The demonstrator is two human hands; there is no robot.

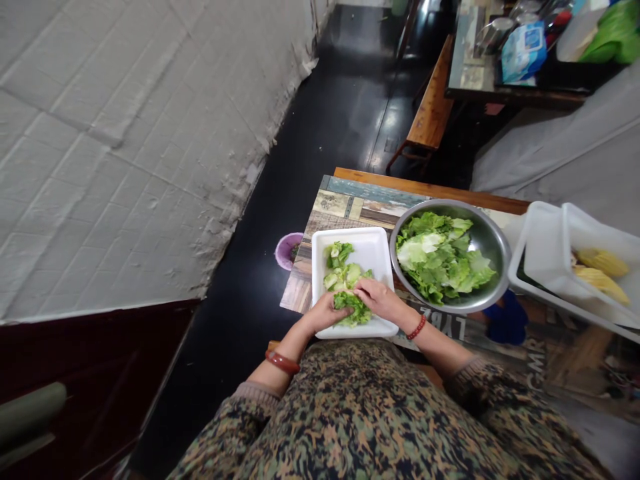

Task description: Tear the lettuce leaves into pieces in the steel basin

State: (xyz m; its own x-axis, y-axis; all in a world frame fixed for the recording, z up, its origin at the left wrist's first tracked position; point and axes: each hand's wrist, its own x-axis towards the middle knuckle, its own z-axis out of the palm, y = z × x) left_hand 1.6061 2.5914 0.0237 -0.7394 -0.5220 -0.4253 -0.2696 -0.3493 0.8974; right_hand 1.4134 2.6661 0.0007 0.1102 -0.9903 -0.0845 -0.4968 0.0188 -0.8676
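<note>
Both hands work over a white rectangular tray (377, 250) on the patterned table. My left hand (324, 312) is closed around a small head of lettuce (353, 315) at the tray's near end. Bent over the top of that lettuce, my right hand (379, 298) has its fingers pinched at the leaves. More lettuce pieces (339, 253) lie farther up in the tray. To the right stands a steel bowl (493, 293) holding a pile of loose lettuce leaves (445, 257). Exactly which leaf the right fingers grip is too small to see.
White plastic bins (543, 220) with yellow items stand right of the bowl, and a blue cloth-like thing (506, 320) lies below it. A purple bucket (286, 251) sits on the floor past the table's left edge. Beyond are a wooden bench (433, 100) and another table.
</note>
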